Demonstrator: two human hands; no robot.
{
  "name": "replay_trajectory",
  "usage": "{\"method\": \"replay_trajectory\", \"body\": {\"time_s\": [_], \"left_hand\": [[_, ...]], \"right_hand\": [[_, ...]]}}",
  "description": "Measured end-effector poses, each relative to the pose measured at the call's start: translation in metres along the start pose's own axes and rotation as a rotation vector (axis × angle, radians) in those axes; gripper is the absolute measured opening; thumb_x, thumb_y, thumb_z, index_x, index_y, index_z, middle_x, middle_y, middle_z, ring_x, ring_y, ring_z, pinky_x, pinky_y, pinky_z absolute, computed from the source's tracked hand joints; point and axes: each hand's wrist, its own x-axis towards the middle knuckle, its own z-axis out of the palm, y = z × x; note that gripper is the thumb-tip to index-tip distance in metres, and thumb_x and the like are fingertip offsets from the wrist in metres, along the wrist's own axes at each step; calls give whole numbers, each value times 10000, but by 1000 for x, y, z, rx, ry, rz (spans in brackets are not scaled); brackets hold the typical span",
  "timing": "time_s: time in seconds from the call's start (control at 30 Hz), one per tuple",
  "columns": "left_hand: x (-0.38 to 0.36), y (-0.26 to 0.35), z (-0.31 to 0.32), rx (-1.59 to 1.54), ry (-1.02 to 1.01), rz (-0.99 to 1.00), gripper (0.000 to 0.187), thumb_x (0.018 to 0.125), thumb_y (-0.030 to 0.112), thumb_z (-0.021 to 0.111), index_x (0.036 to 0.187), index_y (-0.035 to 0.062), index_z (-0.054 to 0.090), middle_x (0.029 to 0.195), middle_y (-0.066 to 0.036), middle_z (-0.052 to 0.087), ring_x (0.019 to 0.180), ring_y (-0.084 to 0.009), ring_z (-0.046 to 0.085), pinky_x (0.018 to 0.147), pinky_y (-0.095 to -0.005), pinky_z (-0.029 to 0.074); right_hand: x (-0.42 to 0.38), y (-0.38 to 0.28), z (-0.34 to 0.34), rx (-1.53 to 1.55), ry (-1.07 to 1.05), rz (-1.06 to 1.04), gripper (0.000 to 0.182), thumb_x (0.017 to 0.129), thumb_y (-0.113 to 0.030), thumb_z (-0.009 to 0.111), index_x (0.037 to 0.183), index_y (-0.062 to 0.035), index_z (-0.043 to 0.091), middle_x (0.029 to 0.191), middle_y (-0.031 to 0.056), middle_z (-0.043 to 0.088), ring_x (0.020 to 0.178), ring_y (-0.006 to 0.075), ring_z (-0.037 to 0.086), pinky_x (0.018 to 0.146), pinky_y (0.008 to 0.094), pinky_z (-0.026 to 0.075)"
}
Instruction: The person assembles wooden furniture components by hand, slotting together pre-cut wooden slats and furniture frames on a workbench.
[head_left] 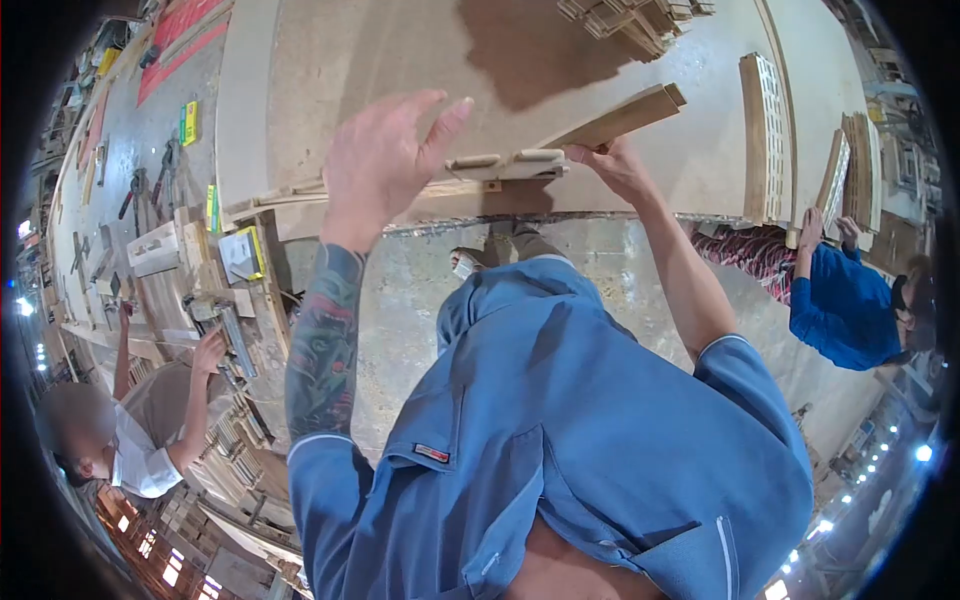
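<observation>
My left hand (388, 165) is raised over the near edge of the workbench (350, 60), thumb and fingers apart, with nothing in it. Motion softens its outline a little. Farther right, my right hand (618, 168) grips a flat wooden slat (630, 115) that slants up to the right above the bench top. Between the hands, short wooden pieces with rounded ends (475, 161) lie along the bench edge, and the slat's lower end overlaps them in this view.
A stack of wooden pieces (640, 25) sits at the far side. Slotted wooden strips (762, 135) lie to the right. One person (850, 300) handles wood at right; another (150, 440) works at left near a side table with tools (160, 180). Concrete floor (400, 330) lies below.
</observation>
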Motion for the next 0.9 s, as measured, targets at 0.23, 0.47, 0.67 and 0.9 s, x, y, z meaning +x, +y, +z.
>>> {"method": "replay_trajectory", "body": {"time_s": [0.23, 0.47, 0.67, 0.9], "left_hand": [[-4, 0, 0, -13, -20, -7, 467, 960, 535, 517, 1080, 135, 726, 1012, -117, 723, 897, -332, 681, 738, -397, 528], [1, -1, 2, -14, -5, -11, 442, 963, 496, 542, 1083, 110, 722, 1011, -113, 721, 906, -319, 677, 778, -400, 525], [-11, -10, -11, -12, 400, 81, 346, 978, 377, 575, 1110, 78, 688, 1145, -121, 677, 1079, -303, 620, 911, -406, 481], [-156, -25, -14, -1793, 633, -878, 639, 1003, 574, 417, 1465, 136, 364, 1399, -128, 499, 1220, -284, 510, 987, -506, 440]], "right_hand": [[-20, -11, 8, -429, -23, -180, 256, 885, -117, 701, 1115, -7, 674, 1037, 125, 726, 967, 254, 697, 828, 356, 540], [-23, -11, 18, -574, -71, -261, 245, 915, -172, 693, 1132, -70, 642, 938, 151, 696, 918, 345, 656, 798, 394, 535], [-7, 29, 20, -611, 57, -524, 217, 848, -121, 672, 1065, -117, 668, 1043, 121, 673, 944, 345, 647, 787, 446, 541], [1, 7, 21, -644, -31, -443, 321, 800, -8, 634, 1098, -124, 656, 1074, 68, 677, 933, 292, 655, 774, 396, 556]]}}
